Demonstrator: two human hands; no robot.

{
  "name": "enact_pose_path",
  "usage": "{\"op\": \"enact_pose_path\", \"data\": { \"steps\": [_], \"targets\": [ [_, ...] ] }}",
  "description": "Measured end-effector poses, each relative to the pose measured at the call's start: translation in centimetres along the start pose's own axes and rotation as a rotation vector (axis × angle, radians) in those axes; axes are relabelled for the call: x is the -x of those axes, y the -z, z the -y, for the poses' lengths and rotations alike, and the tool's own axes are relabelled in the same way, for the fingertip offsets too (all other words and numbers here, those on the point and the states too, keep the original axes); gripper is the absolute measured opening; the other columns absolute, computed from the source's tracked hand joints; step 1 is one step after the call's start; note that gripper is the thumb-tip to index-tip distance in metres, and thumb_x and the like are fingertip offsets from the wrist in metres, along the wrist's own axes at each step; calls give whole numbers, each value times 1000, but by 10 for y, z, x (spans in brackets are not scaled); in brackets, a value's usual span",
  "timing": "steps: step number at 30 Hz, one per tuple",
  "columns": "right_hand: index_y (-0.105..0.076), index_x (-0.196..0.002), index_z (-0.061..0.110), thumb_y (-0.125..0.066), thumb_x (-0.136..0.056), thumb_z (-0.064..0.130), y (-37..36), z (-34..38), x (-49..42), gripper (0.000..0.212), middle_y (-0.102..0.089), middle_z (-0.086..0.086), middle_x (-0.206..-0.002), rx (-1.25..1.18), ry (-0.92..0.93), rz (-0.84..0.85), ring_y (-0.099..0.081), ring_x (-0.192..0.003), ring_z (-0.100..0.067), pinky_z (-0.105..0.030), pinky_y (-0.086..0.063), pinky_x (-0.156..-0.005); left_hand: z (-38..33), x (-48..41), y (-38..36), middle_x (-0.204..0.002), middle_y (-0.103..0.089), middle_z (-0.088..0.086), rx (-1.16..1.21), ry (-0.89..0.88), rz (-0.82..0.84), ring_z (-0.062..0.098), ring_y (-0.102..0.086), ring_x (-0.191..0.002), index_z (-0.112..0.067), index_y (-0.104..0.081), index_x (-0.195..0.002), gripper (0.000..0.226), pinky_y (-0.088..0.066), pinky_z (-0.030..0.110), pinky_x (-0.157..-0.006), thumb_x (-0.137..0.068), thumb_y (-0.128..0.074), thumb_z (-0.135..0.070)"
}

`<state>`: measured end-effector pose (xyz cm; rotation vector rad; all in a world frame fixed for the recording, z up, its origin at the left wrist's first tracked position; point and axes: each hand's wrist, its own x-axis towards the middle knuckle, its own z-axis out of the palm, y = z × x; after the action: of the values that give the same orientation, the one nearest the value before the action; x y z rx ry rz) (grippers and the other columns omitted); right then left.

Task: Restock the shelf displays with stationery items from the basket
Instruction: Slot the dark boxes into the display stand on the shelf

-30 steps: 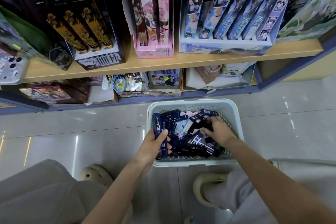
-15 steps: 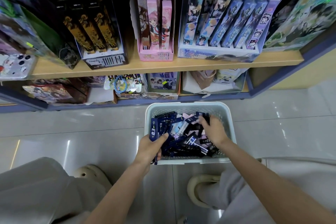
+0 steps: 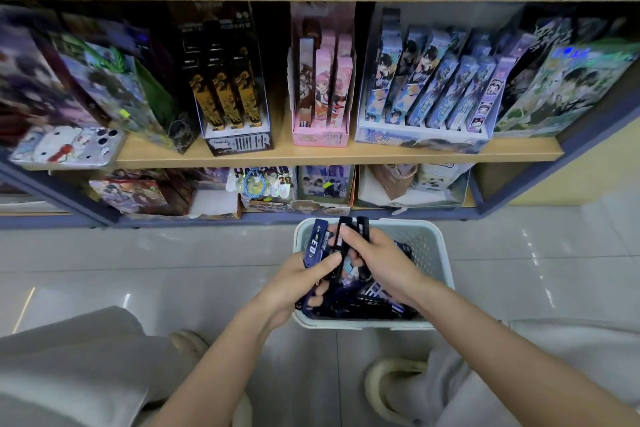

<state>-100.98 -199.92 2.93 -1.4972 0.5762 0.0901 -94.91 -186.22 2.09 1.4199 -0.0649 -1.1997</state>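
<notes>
Starting at the left end of the middle shelf (image 3: 311, 155), a phone case (image 3: 65, 147) printed with a white cartoon cat lies flat at the shelf edge. To its right lean several illustrated boxes (image 3: 114, 87); their print is too blurred to read. Next, a black display box (image 3: 239, 144) holds three upright black packs with gold patterning. Its front panel carries a barcode and small script that is not legible. A pink display box (image 3: 320, 139) follows, holding upright pink packs with cartoon figures. Right of it, a wide blue display box (image 3: 419, 143) carries a row of slanted blue and lilac packs. A large green illustrated box (image 3: 568, 90) leans at the far right.

On the lower shelf, open cartons hold mixed goods. One header card (image 3: 263, 173) shows large letters beginning "HA"; the remainder cannot be read.

On the floor (image 3: 138, 270) just in front of the shelving stands a white perforated basket (image 3: 440, 253) containing dark blue and black stationery packs. The left hand (image 3: 298, 282) is over the basket's left half. Its grip is closed round a dark blue pack (image 3: 317, 242) marked "E0" in white, with the thumb across the face. The right hand (image 3: 381, 262) is beside it. Its grip pinches two slim black packs (image 3: 362, 225) upright, close against the blue pack. Both hands hide much of the basket's contents. A pale shoe (image 3: 188, 340) sits left of the basket and a second shoe (image 3: 391, 381) sits below it.
</notes>
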Motion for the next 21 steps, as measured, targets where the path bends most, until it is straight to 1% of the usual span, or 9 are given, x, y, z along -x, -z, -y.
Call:
{"op": "enact_pose_path", "data": {
  "steps": [3, 4, 7, 9, 11, 14, 16, 18, 21],
  "targets": [
    [-53, -89, 26, -41, -100, 26, 3, 25, 6, 17, -46, 19, -60, 65, 14, 22, -42, -59, 2, -6, -34, -53, -11, 7, 1, -55, -46, -1, 22, -53, -47, 6, -32, -38, -3, -53, -90, 23, -26, 16, -36, -88, -61, -25],
    [-53, -101, 27, -39, -101, 25, 7, 33, 7, 14, -46, 20, -67, 102, 23, 45, -46, -66, 4, -6, -36, -57, -17, 11, 2, -53, -47, -3, 26, -66, -70, 6, -32, -38, -2, -53, -92, 25, -26, 16, -36, -88, -61, -25],
    [-44, -133, 22, -39, -101, 26, 18, 62, 10, 33, -53, 16, -98, 206, 50, 94, -49, -97, -1, -12, -38, -81, -40, 24, 9, -49, -47, -4, -13, -109, -128, 7, -31, -38, -4, -58, -87, 29, -26, 17, -39, -88, -61, -33],
    [-48, -128, 14, -39, -97, 32, 23, 78, 13, 37, -57, 5, -95, 165, 81, 84, -51, -87, -8, -20, -40, -82, -59, 33, 17, -56, -48, 2, -14, -166, -170, 10, -31, -41, -8, -57, -83, 34, -26, 20, -41, -80, -65, -41],
    [-53, -120, 8, -36, -89, 44, 25, 96, 14, 51, -57, -2, -78, 128, 107, 88, -50, -69, -12, -25, -41, -71, -81, 42, 25, -53, -42, 1, -22, -216, -212, 11, -30, -42, -7, -55, -84, 44, -24, 23, -43, -72, -68, -48],
    [-48, -123, 19, -30, -84, 54, 23, 121, 16, 55, -51, 7, -61, 66, 97, 157, -30, -45, -5, -17, -25, -45, -115, 61, 30, -55, -40, 5, -14, -301, -226, 11, -28, -40, -7, -54, -90, 45, -22, 23, -41, -73, -66, -47],
    [-46, -111, 10, -27, -84, 57, 19, 139, 18, 57, -47, 11, -55, 51, 53, 231, -23, -43, -3, -14, -17, -41, -136, 74, 33, -61, -43, 9, -31, -370, -233, 10, -29, -40, -4, -57, -93, 37, -24, 19, -38, -83, -63, -39],
    [-43, -94, 10, -28, -91, 51, 12, 156, 21, 43, -44, 12, -54, 92, 27, 254, -25, -42, -2, -13, -20, -41, -155, 87, 38, -50, -46, 0, -73, -433, -254, 8, -29, -38, 1, -57, -92, 33, -25, 17, -36, -90, -59, -32],
    [-48, -91, 20, -42, -98, 30, -1, 188, 27, 13, -47, 7, -69, 371, 143, 204, -40, -45, 2, -11, -32, -47, -182, 107, 50, -38, -44, -7, -104, -529, -303, 7, -28, -34, 1, -55, -83, 30, -26, 17, -36, -92, -57, -28]
  ]
}}
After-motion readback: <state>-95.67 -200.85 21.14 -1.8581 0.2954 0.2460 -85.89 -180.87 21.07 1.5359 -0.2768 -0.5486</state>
